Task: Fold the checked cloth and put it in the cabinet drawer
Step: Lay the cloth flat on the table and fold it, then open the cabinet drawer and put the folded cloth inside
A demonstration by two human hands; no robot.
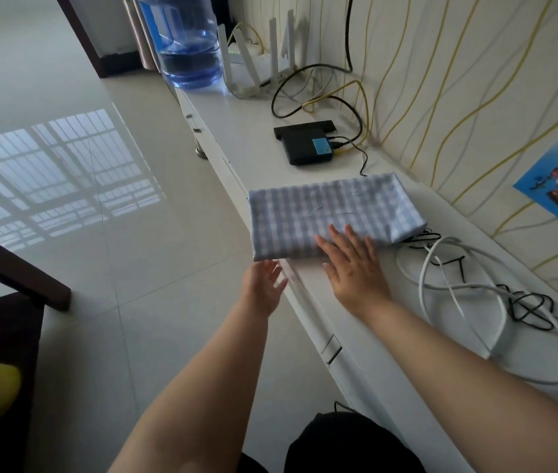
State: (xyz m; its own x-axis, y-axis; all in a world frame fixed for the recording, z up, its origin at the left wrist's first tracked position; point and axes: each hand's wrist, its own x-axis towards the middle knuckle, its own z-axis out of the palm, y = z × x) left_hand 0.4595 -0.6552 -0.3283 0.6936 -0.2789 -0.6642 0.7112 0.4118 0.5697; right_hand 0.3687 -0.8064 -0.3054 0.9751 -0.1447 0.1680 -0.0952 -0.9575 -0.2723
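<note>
The blue-and-white checked cloth [329, 216] lies folded into a flat rectangle on top of the long white cabinet [257, 141]. My right hand [352, 264] rests flat, fingers spread, on the cloth's near edge. My left hand [264, 285] hovers open off the cabinet's front edge, just below the cloth's near left corner, holding nothing. A drawer front with a metal handle [331, 348] shows on the cabinet's face below my arms; it looks closed.
White and black cables [475, 288] tangle on the cabinet right of the cloth. A black box [308, 146], a white router [260, 63] and a blue water bottle [185, 42] stand farther along. Dark furniture [8, 268] sits left on the tiled floor.
</note>
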